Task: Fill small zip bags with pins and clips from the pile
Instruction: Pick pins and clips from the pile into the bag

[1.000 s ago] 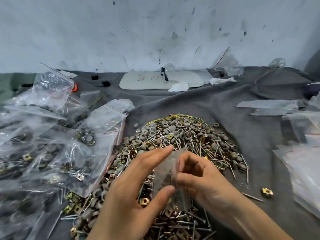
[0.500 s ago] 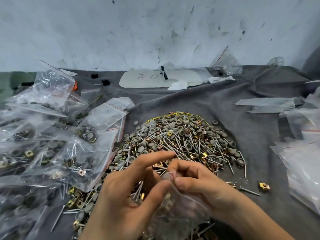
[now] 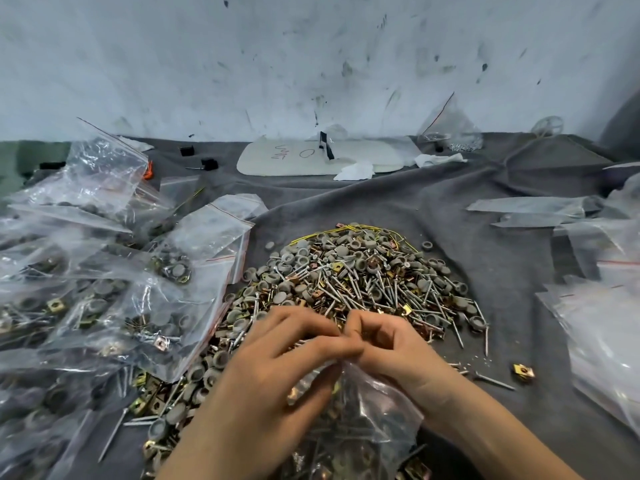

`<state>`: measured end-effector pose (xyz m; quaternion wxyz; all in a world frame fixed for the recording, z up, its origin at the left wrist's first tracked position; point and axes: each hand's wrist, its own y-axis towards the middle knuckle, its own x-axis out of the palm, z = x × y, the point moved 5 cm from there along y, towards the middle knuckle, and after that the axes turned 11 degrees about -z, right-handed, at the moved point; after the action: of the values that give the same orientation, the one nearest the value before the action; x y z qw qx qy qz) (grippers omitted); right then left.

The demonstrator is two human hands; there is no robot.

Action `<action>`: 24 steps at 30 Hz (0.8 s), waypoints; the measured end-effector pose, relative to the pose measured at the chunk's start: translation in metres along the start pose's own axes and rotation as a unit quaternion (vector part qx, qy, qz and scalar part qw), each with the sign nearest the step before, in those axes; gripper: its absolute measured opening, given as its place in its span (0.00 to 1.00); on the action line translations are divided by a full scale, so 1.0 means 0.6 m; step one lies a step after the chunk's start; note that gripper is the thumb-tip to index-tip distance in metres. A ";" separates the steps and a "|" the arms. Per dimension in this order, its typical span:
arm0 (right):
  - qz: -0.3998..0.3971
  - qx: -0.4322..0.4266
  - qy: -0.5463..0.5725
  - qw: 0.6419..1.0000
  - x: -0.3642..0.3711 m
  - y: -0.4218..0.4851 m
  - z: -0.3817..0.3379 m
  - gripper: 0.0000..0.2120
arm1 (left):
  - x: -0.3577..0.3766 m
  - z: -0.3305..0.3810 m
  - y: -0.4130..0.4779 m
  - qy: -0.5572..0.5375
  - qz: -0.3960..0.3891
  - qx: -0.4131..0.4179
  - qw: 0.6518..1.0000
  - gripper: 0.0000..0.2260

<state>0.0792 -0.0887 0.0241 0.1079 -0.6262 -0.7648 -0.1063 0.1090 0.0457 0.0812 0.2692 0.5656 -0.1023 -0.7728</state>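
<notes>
A small zip bag (image 3: 374,407), loaded with pins and clips, is pinched at its top edge by the left hand (image 3: 273,368) and the right hand (image 3: 391,351), fingertips meeting over the near edge of the pile (image 3: 363,278). To the left, filled bags (image 3: 104,289) are heaped on the cloth-covered counter (image 3: 485,237).
</notes>
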 end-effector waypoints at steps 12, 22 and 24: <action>-0.059 0.012 0.070 0.996 0.007 0.005 -0.001 0.10 | 0.001 -0.001 0.001 -0.086 -0.059 -0.013 0.994 0.10; -0.041 0.020 0.051 0.998 0.008 0.003 -0.003 0.06 | 0.013 -0.002 -0.001 -0.090 -0.098 -0.028 0.991 0.05; -0.047 0.022 0.044 0.998 0.010 0.002 -0.005 0.05 | 0.014 -0.001 -0.001 -0.086 -0.095 -0.031 0.991 0.05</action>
<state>0.0793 -0.0836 0.0286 0.1503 -0.5821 -0.7898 -0.1220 0.1074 0.0418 0.0739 0.2021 0.4955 -0.0466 -0.8435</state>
